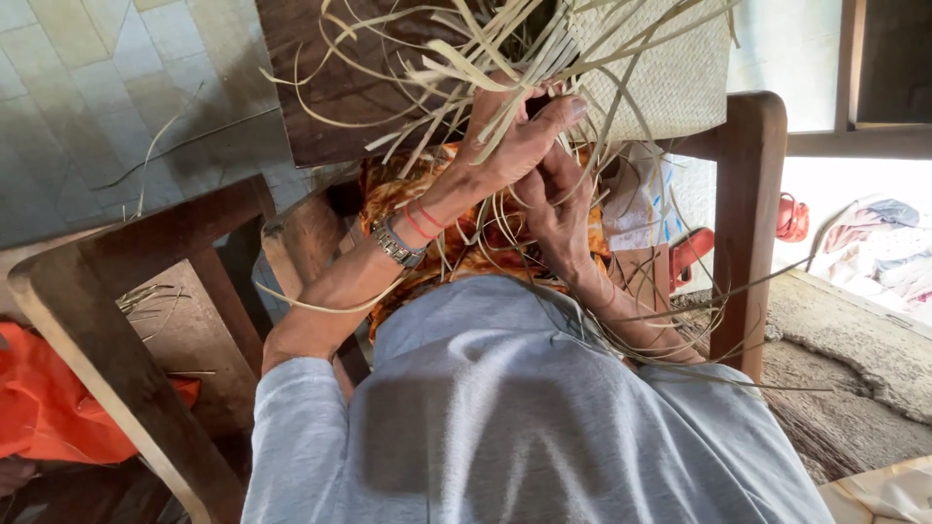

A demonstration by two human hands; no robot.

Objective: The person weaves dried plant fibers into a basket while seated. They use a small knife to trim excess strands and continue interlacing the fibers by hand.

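Note:
My left hand [515,146] reaches up into a bundle of pale loose straw strips [456,68], fingers closed around several of them. A metal watch and red threads sit on that wrist. My right hand [553,209] is just below and to the right, fingers curled on strips that hang down from the same bundle. The strips run out of a pale woven mat [670,68] at the top right. Under both hands lies an orange patterned cloth [466,243] on my lap, and my grey shirt fills the lower middle.
A wooden chair frame [748,194] stands at the right, another wooden frame [116,330] at the left. Orange cloth [49,408] lies bottom left. A red sandal [791,218] and rumpled fabric [874,247] lie at the right. Tiled floor [87,97] spreads upper left.

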